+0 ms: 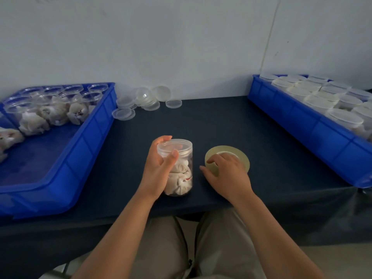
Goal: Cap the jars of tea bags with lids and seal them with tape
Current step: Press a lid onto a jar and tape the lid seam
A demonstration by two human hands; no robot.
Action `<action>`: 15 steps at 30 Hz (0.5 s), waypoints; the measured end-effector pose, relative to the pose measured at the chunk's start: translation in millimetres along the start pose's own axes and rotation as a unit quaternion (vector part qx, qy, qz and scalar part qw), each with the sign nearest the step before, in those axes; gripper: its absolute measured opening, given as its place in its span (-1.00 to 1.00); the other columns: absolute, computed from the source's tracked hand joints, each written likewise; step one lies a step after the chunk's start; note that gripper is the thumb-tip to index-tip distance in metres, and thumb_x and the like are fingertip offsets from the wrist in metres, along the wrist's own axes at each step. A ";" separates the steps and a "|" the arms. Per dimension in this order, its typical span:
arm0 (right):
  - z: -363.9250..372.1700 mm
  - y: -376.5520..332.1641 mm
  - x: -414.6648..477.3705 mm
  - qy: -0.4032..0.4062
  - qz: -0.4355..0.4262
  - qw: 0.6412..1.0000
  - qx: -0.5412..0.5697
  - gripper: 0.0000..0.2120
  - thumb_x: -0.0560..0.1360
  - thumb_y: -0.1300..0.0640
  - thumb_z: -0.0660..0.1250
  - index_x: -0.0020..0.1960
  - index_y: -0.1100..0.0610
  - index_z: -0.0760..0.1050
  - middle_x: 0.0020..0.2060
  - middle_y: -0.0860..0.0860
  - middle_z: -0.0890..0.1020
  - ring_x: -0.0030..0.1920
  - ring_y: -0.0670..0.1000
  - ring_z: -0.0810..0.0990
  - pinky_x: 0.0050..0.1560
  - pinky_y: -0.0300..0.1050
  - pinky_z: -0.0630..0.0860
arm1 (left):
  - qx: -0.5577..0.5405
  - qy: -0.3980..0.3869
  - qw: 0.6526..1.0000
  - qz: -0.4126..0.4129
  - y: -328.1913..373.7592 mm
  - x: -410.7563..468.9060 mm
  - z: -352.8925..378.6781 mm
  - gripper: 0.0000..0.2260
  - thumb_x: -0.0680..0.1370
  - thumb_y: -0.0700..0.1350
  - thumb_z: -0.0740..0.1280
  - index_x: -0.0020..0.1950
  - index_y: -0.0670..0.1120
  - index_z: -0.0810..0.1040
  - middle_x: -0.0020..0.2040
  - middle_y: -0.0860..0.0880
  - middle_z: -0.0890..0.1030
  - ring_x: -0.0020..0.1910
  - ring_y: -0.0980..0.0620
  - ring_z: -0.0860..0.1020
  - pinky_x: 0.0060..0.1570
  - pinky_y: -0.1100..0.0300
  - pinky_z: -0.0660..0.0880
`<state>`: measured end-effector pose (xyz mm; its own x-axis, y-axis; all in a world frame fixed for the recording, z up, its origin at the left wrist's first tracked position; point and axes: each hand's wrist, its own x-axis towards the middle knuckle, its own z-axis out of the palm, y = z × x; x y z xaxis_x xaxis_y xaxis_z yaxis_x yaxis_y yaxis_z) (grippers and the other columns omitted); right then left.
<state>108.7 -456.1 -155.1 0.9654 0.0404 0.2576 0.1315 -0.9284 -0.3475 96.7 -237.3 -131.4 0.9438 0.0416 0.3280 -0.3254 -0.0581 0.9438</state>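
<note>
In left hand (159,172), jar (182,179); right (229,175), tape (242,156).

A blue tray (88,146) sits left of your fingers (213,159), a second blue tray (302,121) right, both on dark tablecloth (221,121).

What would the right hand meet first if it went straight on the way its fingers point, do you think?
Most likely the jar, gripped by the left hand: the right hand, on the tape roll, points forward-left at it. Depth is uncertain.
</note>
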 end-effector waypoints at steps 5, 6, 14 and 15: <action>-9.9 -36.4 -5.8 0.028 -0.066 0.963 0.258 -0.36 0.55 -0.52 0.17 0.43 -0.15 0.51 0.30 -0.27 0.60 0.34 -0.23 0.53 0.33 -0.14 0.54 | 0.005 -0.005 1.000 -0.002 -5.2 3.8 -3.5 -0.45 0.54 0.26 0.36 0.46 0.04 0.44 0.25 0.21 0.64 0.24 0.12 0.64 0.13 0.32 0.56; -10.8 -47.1 -6.5 -0.014 -0.062 0.931 0.358 -0.33 0.53 -0.52 0.22 0.50 -0.17 0.44 0.31 -0.29 0.60 0.34 -0.25 0.55 0.28 -0.19 0.57 | 0.008 -0.011 1.000 -0.003 -5.6 4.2 -3.6 -0.45 0.55 0.25 0.36 0.47 0.03 0.44 0.25 0.18 0.64 0.25 0.09 0.65 0.13 0.30 0.57; 0.5 -70.3 -9.4 -0.073 -0.035 0.790 0.608 -0.58 0.69 -0.06 0.35 0.53 -0.21 0.43 0.32 -0.10 0.66 0.35 -0.04 0.63 0.28 -0.08 0.62 | -0.007 -0.052 0.998 -0.021 -0.3 4.4 -9.8 -0.44 0.56 0.25 0.32 0.47 -0.01 0.43 0.26 0.06 0.66 0.25 0.00 0.67 0.13 0.23 0.59; 1.6 -70.3 -9.7 -0.076 -0.036 0.788 0.609 -0.60 0.71 -0.03 0.31 0.54 -0.21 0.42 0.34 -0.10 0.64 0.37 -0.05 0.62 0.28 -0.11 0.61 | -0.010 -0.053 0.998 -0.021 0.2 4.0 -9.6 -0.43 0.56 0.25 0.32 0.47 -0.02 0.42 0.26 0.04 0.67 0.24 -0.01 0.67 0.12 0.21 0.60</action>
<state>90.5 -390.7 -134.6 0.9493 0.2070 0.2366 0.2156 0.1190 -0.9692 99.9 -227.6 -129.4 0.9572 -0.0619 0.2826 -0.2852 -0.0381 0.9577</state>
